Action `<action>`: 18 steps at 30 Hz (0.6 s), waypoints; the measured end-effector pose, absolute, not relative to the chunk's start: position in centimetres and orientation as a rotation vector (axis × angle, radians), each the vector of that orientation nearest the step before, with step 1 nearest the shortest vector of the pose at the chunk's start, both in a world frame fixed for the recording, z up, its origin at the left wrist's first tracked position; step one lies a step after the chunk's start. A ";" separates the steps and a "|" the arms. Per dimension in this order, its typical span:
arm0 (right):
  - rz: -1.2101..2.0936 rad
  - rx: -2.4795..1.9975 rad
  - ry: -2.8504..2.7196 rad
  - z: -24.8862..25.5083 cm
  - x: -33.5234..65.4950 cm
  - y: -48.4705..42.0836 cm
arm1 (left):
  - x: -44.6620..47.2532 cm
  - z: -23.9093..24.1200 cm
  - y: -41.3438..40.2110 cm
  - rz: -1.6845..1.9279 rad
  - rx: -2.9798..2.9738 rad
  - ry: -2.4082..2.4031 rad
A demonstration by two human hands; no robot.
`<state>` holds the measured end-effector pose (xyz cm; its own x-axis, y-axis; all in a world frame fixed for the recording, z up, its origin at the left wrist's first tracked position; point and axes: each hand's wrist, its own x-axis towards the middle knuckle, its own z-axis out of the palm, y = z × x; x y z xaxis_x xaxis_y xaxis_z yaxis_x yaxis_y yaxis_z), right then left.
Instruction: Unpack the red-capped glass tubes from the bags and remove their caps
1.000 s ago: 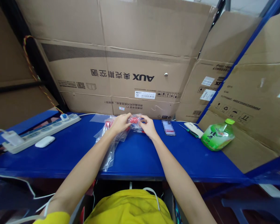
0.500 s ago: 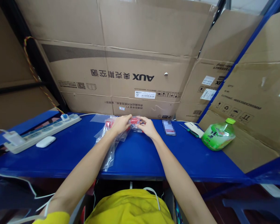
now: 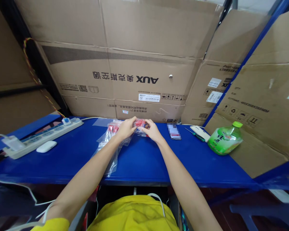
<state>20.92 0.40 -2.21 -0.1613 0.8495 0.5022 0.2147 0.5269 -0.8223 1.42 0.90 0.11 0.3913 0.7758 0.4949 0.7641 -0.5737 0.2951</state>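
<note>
Between my two hands is a clear plastic bag (image 3: 139, 123) with something red inside, too small to make out. My left hand (image 3: 126, 128) is closed on the bag's left side, and my right hand (image 3: 152, 130) pinches its right side. Left of my left hand, more clear plastic bags (image 3: 112, 160) lie on the blue table (image 3: 142, 163), some with red contents. Another red item partly shows under my hands, its kind hidden.
On the left lie a power strip (image 3: 45, 136) with a plugged-in white charger (image 3: 13, 143) and a white case (image 3: 46, 147). To the right are a phone (image 3: 174, 132), a green-handled screwdriver (image 3: 198, 137), a white device (image 3: 199, 131) and a green bottle (image 3: 225, 139). Cardboard (image 3: 125, 64) walls the back.
Both hands stay in nearly the same place on the bag. The red contents between them have shifted a little, and my right fingers have curled slightly.
</note>
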 end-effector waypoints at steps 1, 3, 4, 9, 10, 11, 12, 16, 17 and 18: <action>0.708 -0.914 -1.675 -2.2 21.0 0.4 | 1.6 0.0 0.9 0.942 2.589 1.437; 0.753 -0.900 -1.672 -2.2 21.1 0.5 | 1.7 -0.2 1.0 0.876 2.617 1.449; 0.801 -0.890 -1.668 -2.3 21.1 0.5 | 1.7 -0.2 1.1 0.825 2.649 1.464; 0.984 -0.823 -1.601 -2.6 20.8 0.6 | 1.5 -0.3 1.4 0.649 2.741 1.546; 1.009 -0.808 -1.582 -2.7 20.8 0.6 | 1.5 -0.2 1.4 0.629 2.749 1.552; 1.026 -0.805 -1.566 -2.7 20.8 0.6 | 1.4 -0.2 1.4 0.605 2.762 1.553; 1.033 -0.812 -1.556 -2.7 20.8 0.6 | 1.5 -0.2 1.4 0.579 2.776 1.553; 0.981 -0.856 -1.553 -2.8 21.1 0.8 | 1.7 -0.5 1.3 0.516 2.807 1.526; 0.969 -0.861 -1.558 -2.8 21.1 0.8 | 1.7 -0.6 1.3 0.524 2.803 1.513; 0.955 -0.870 -1.564 -2.9 21.2 0.9 | 1.7 -0.6 1.2 0.537 2.798 1.496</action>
